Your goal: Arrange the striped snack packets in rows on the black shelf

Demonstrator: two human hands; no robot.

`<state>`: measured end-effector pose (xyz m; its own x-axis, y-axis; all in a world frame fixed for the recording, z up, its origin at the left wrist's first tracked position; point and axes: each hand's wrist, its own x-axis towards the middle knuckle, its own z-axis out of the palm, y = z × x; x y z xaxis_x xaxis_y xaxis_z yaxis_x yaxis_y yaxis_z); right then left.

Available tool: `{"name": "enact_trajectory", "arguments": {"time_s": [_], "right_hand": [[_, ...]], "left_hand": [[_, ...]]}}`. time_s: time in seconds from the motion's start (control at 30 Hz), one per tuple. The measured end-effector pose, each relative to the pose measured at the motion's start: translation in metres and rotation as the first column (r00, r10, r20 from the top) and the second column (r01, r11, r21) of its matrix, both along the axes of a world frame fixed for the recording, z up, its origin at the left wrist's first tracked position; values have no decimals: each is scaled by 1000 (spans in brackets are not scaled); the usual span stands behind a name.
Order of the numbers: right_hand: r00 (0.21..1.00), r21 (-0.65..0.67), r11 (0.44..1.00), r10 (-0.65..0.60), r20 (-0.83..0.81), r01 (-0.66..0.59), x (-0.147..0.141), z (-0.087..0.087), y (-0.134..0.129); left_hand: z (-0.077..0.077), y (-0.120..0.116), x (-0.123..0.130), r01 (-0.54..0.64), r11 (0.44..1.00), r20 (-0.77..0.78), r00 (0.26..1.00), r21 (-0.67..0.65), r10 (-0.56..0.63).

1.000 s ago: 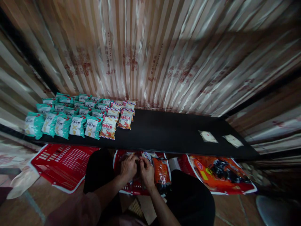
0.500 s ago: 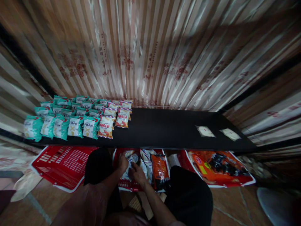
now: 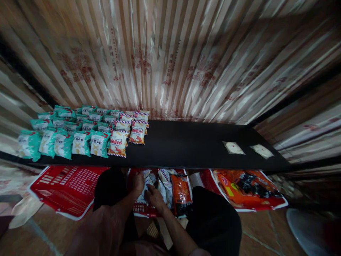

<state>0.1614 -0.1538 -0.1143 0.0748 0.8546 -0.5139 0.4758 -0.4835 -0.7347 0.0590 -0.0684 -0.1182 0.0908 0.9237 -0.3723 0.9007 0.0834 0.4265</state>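
Observation:
Both of my hands are down in the middle red basket (image 3: 142, 214), below the front edge of the black shelf. My left hand (image 3: 138, 182) is at the basket's left side, its fingers curled at a silvery-white snack bag (image 3: 145, 175); its fingertips are partly hidden. My right hand (image 3: 155, 197) reaches in from the front with its fingers apart, touching the silvery bags. Beside it, to the right, stand a striped-edge snack bag (image 3: 165, 176) and an orange and black bag (image 3: 181, 190).
On the black shelf (image 3: 183, 142), several teal snack bags (image 3: 81, 143) stand in rows at left, beside several orange-white ones (image 3: 118, 143). Two flat white packets (image 3: 233, 148) lie at right. Another red basket (image 3: 71, 192) is at left; a third (image 3: 247, 209) holds large orange bags.
My view has shifted slightly, so the shelf's left end sits further left. Inside the basket, my right hand's fingers have moved a little to the left over the bags; my left hand stays nearly in place.

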Motion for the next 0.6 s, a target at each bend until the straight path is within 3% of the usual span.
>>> {"name": "enact_trajectory", "arguments": {"time_s": [0.2, 0.4, 0.5, 0.6], "right_hand": [[999, -17, 1000, 15, 44, -15, -2, -1, 3], [996, -36, 998, 63, 64, -61, -2, 4, 6], [1000, -33, 999, -16, -1, 16, 0, 3, 6], [967, -3, 985, -169, -193, 171, 1, 0, 6]], "left_hand": [[7, -1, 3, 28, 997, -35, 999, 74, -25], [24, -12, 3, 42, 982, -45, 998, 186, -34], [35, -21, -1, 65, 964, -22, 998, 257, -61], [46, -33, -6, 91, 931, 16, 995, 354, -103]]}}
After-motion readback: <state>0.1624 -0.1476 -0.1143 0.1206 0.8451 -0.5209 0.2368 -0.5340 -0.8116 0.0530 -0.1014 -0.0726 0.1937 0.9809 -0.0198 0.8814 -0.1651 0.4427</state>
